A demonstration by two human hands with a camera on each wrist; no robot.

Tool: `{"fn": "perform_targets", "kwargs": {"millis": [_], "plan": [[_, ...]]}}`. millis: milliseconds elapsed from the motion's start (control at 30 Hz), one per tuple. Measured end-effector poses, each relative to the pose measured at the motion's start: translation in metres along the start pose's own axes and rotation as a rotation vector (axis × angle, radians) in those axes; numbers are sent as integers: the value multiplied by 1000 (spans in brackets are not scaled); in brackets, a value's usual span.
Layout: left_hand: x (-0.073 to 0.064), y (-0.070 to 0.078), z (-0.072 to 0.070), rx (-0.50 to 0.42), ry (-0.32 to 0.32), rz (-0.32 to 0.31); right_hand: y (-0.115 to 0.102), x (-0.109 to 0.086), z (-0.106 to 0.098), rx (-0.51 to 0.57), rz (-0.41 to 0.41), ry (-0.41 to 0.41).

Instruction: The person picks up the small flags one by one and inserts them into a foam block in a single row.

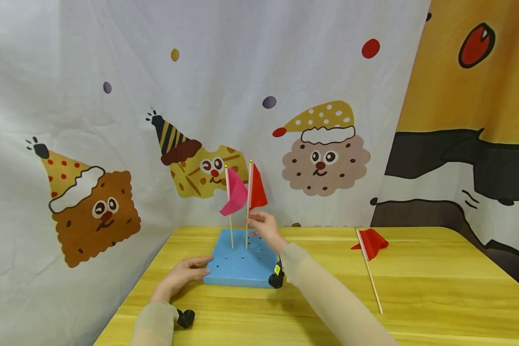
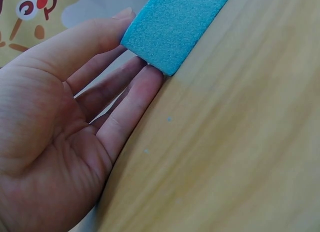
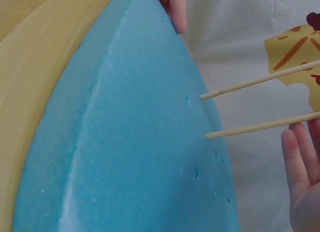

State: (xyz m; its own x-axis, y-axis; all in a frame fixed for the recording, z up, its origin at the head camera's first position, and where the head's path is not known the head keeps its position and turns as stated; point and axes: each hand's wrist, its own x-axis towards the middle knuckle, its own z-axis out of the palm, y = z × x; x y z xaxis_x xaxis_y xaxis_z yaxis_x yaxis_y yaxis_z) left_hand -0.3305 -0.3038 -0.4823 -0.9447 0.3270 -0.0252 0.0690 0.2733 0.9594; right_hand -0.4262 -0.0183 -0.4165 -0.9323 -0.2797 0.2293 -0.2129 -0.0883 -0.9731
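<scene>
A blue foam block (image 1: 242, 271) with small holes in its top lies on the table. A pink flag (image 1: 235, 192) and a red flag (image 1: 257, 188) on thin wooden sticks stand upright in it, side by side. My right hand (image 1: 265, 228) pinches the red flag's stick just below the cloth; in the right wrist view the fingertips meet that stick (image 3: 262, 126), with part of the hand cut off. My left hand (image 1: 183, 274) rests against the block's left side, its fairly straight fingers (image 2: 132, 105) touching the foam near the tabletop and its thumb at the upper edge.
Another red flag (image 1: 373, 243) lies flat on the wooden table (image 1: 320, 269) to the right of the block. Behind the table hangs a white cloth (image 1: 225, 62) printed with cartoon biscuits and cheese.
</scene>
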Motion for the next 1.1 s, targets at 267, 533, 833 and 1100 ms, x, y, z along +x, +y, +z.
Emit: {"fn": "perform_targets", "kwargs": {"millis": [267, 533, 833, 1100], "plan": [[2, 2, 3, 6, -7, 17, 2, 2, -5, -7, -7, 1], [4, 0, 9, -12, -28, 2, 3, -2, -15, -18, 16, -26], [5, -1, 7, -27, -23, -15, -9, -33, -62, -51, 17, 53], [-1, 1, 0, -22, -17, -7, -14, -60, -120, -68, 61, 129]]}}
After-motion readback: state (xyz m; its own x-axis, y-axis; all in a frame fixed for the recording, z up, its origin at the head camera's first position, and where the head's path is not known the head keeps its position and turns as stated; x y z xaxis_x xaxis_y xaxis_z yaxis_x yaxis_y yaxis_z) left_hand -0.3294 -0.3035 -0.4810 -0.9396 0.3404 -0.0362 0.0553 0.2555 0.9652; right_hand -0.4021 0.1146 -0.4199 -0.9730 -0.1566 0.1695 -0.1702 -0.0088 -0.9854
